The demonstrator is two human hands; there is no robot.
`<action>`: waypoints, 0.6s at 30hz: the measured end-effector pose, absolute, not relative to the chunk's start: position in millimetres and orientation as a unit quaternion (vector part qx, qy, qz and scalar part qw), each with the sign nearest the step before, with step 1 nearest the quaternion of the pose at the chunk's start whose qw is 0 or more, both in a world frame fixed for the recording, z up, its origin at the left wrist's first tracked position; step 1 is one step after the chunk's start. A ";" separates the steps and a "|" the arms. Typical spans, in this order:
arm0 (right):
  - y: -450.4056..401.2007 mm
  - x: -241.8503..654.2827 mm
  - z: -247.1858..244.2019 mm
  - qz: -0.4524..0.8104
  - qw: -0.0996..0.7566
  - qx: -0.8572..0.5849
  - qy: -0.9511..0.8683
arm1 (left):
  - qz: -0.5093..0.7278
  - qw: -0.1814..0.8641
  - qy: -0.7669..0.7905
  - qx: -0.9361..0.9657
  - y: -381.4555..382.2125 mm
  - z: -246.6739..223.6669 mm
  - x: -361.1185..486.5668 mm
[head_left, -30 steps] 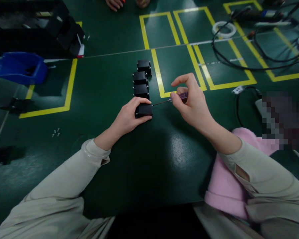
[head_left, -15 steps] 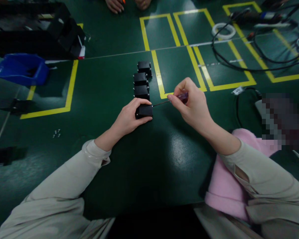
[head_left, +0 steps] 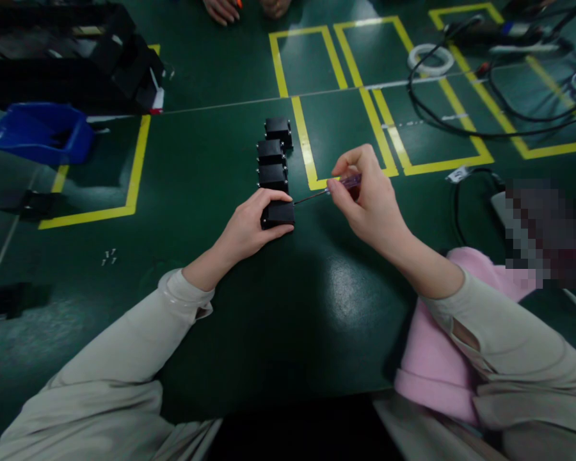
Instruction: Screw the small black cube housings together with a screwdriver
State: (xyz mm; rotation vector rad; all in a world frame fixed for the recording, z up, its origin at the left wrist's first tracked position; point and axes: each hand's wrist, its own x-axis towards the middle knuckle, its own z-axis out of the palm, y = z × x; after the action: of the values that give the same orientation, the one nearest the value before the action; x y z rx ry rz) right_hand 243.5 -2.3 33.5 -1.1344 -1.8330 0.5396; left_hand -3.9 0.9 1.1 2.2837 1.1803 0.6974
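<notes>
The left hand (head_left: 244,224) grips a black block (head_left: 281,214), thumb along the near side, forefinger along the far side; the right hand (head_left: 372,200) closes thumb and fingers around the handle of a driver (head_left: 349,182), whose shaft slants down to the block's right end, seemingly meeting a screw there; whether the tip is seated is too small to tell. The step in hand looks like screw-driving; the next move, as judged, calls for a firm left-hand hold, the tip kept in line with the screw, and a twist of the right fingers.

The gripped block sits on the green table (head_left: 269,314), before the person's chest; just beyond it three more blocks (head_left: 272,175) run away in a row, making four; the driver is the only one in view; to the left lie about four loose screws (head_left: 108,254), and two blurred dark pieces (head_left: 38,203) farther out; past these stands one blue bin (head_left: 70,150); one pink cloth (head_left: 432,365) lies under the right forearm; one white ring (head_left: 448,61) rests far right; two co-worker's hands (head_left: 222,9) show at the far edge.
</notes>
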 end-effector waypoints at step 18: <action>-2.6 244.2 34.6 0.231 0.440 -0.446 -0.744 | 0.260 0.235 0.422 0.836 0.6 1.9 -3.3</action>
State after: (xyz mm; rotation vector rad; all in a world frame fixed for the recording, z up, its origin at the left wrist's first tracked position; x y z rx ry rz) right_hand 244.2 -2.6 34.6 -1.1087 -1.8469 0.5744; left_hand -3.3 0.6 1.9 2.2939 1.1592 0.7122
